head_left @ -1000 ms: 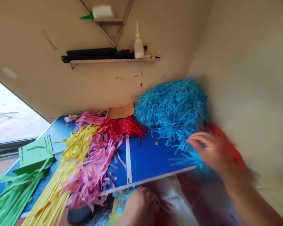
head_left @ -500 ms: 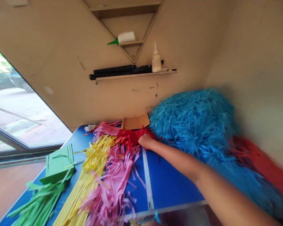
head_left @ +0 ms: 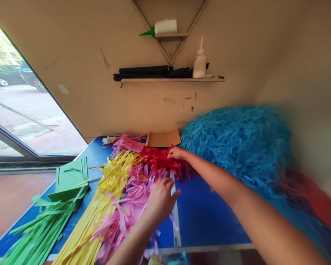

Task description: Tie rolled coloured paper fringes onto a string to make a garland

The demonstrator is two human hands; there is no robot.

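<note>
My right hand [head_left: 176, 152] reaches far across the blue table [head_left: 206, 217] and is closed on the edge of a bunch of red fringed paper strips [head_left: 161, 161]. My left hand [head_left: 160, 198] hovers over the pink paper strips [head_left: 132, 200], fingers loosely spread, holding nothing. Yellow strips [head_left: 105, 195] lie left of the pink ones. A big heap of blue shredded paper [head_left: 237, 143] fills the right back corner.
Green strips and folded green paper [head_left: 63, 191] lie at the left. A brown card piece [head_left: 163, 139] sits by the wall. Above, a shelf [head_left: 171, 79] holds a white glue bottle [head_left: 200, 62] and black rolls. More red paper [head_left: 314, 198] lies at the far right. A window is at left.
My right hand went from the blue strips at the table's near right to the red strips at the back. My left hand came up from below the table edge over the pink strips.
</note>
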